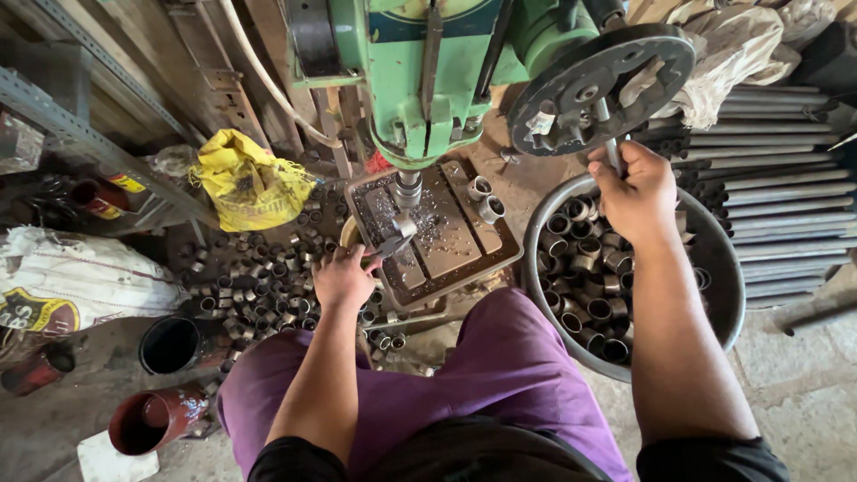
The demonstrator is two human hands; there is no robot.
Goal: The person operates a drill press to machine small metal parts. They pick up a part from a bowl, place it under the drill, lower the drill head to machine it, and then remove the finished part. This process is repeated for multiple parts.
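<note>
Left hand (344, 278), centre frame, fingers pinching a plier-like clamp tool (386, 250) that grips a short metal sleeve (403, 225) on the drill table (435, 234), right under the spindle (408, 189). Right hand (636, 192), right of centre, fingers wrapped tight round the feed handle (612, 152) of the green drill press (428, 71). Basin of sleeves (728, 295) below it; loose sleeves (259, 277) on the floor at left. Risk: bit grabs, sleeve spins out of the tool; left hand sits near the swarf and cutter
</note>
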